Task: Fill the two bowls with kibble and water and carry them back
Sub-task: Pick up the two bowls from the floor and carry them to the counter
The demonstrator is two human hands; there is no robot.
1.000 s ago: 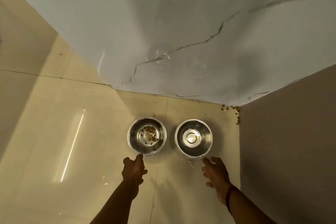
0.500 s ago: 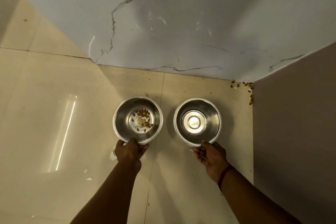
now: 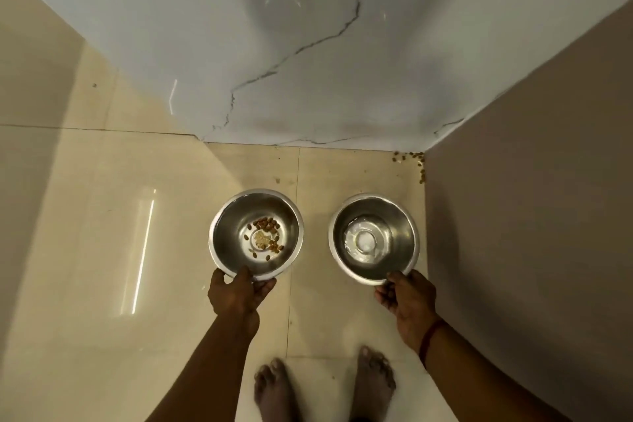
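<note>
Mid-frame, the left steel bowl [image 3: 256, 233] holds a few kibble pieces [image 3: 265, 233]; the right bowl [image 3: 374, 238] holds shallow water. Left hand [image 3: 236, 295] and right hand [image 3: 407, 300] each pinch a bowl's near rim.

Left bowl [image 3: 228, 233]: is gleaming plain silver steel.
Kibble [image 3: 264, 223] inside it: is showing tan-brown.
Right bowl [image 3: 401, 237]: is shining the same silver, with a pale bright centre.
Floor tiles [image 3: 102, 250]: are glowing glossy cream, with thin dark joint lines.
Back wall [image 3: 308, 44]: is showing white marble, grey-veined.
Side wall [image 3: 531, 216]: is showing plain taupe.
Wrist thread [image 3: 430, 339]: is showing red.
Spilled kibble [image 3: 409, 157]: is showing brown.
</note>
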